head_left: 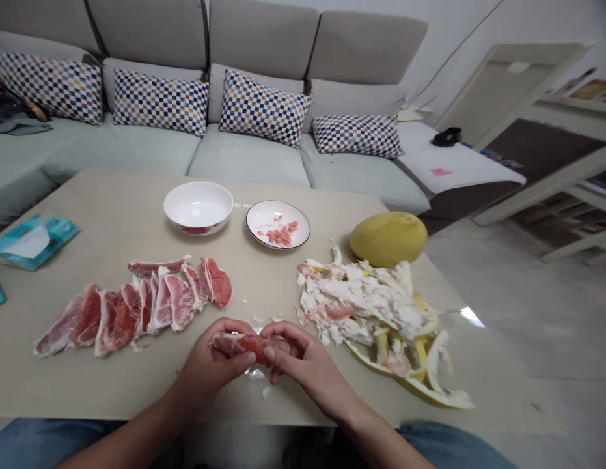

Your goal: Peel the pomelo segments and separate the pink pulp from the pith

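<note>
Between my two hands, just above the near edge of the table, is a red pomelo segment (239, 343) with some pale membrane still on it. My left hand (212, 358) is wrapped round its left end. At its right end, the fingers and thumb of my right hand (295, 355) pinch the red flesh. To the left lie several pomelo segments (161, 303) in a row, their white membrane showing. Beyond my hands, a plate (254, 229) with a dark rim carries small bits of red pulp. A white bowl (199, 202) stands left of that plate.
A heap of white pith and yellow peel (361, 299) covers the table's right side. Behind it sits a whole yellow pomelo (388, 238). A blue tissue pack (34, 241) lies at the left, and a sofa (254, 156) stands beyond the table (112, 384).
</note>
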Demonstrator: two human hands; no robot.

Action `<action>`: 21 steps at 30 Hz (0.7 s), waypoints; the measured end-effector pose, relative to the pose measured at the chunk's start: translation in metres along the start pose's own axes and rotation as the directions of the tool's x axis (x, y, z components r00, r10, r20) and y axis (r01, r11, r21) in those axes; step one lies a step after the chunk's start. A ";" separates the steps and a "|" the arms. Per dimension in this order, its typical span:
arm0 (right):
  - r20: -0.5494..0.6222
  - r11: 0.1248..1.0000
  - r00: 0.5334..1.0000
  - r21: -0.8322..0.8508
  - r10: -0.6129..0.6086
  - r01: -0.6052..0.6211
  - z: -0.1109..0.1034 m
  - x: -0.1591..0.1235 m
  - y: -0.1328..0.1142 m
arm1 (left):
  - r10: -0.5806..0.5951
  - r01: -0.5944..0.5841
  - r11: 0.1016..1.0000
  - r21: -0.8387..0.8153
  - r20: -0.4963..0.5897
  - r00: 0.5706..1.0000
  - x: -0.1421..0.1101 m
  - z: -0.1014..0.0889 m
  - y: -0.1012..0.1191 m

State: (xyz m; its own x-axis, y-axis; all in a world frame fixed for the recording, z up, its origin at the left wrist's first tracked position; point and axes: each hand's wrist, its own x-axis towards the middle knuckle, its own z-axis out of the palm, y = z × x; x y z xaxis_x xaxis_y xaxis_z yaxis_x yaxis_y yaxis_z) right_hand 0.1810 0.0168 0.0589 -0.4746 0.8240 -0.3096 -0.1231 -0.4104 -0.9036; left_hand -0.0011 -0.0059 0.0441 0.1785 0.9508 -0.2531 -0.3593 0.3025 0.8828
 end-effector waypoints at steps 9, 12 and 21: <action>0.008 1.000 1.000 0.015 -0.001 0.001 0.000 0.000 0.000 | 0.011 -0.012 0.998 0.057 0.004 1.000 0.000 -0.004 0.001; 0.012 1.000 1.000 0.021 0.002 -0.003 0.001 0.000 0.000 | -0.011 0.010 0.999 0.053 0.020 1.000 0.001 -0.005 0.001; -0.063 0.999 0.998 0.032 0.026 -0.024 0.003 0.000 0.002 | -0.028 0.040 0.992 -0.118 0.108 0.994 0.001 -0.001 0.002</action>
State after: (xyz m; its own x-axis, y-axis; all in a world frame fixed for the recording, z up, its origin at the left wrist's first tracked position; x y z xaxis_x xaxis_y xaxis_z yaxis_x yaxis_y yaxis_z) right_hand 0.1783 0.0152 0.0573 -0.4219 0.8359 -0.3512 -0.1391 -0.4425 -0.8859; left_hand -0.0029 -0.0040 0.0455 0.2861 0.9294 -0.2334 -0.4575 0.3465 0.8189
